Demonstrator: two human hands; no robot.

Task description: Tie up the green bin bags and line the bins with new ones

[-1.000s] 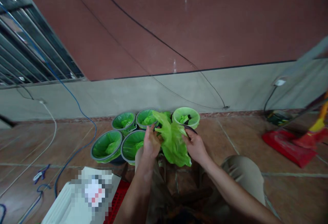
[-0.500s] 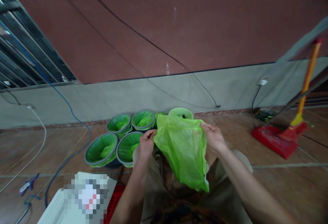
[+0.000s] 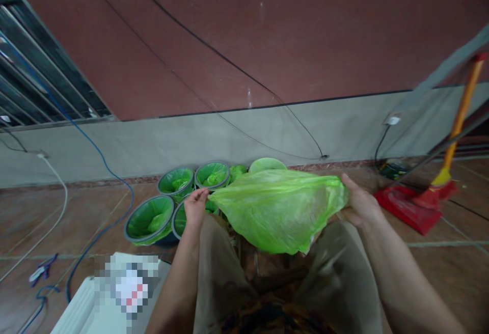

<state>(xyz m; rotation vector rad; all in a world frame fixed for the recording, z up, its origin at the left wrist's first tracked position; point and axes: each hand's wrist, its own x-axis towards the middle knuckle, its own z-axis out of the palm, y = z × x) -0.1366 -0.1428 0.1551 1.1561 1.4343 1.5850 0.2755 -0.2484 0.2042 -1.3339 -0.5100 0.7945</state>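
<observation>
A thin, bright green plastic bag (image 3: pixel 282 212) is stretched sideways between my two hands, above my knees. My left hand (image 3: pixel 196 205) pinches its left corner. At the other end, my right hand (image 3: pixel 361 202) grips the bag's right edge, with the fingertips partly hidden behind the plastic. Just beyond my left hand stand several dark buckets lined with green bags, among them a front-left bucket (image 3: pixel 150 221) and a back bucket (image 3: pixel 212 175). A pale green tub (image 3: pixel 267 164) shows behind the stretched bag, its lower part hidden.
A white box-like object (image 3: pixel 103 298), partly blurred out, lies at lower left. A blue hose (image 3: pixel 103 156) crosses the tiled floor there, near a purple clamp (image 3: pixel 44 271). On the right are a red dustpan (image 3: pixel 408 209) and an orange-handled broom (image 3: pixel 462 105). A wall runs behind the buckets.
My hands have moved apart, the left to the left and the right to the right. The bag, which hung down lower between them, is now pulled wide and taut.
</observation>
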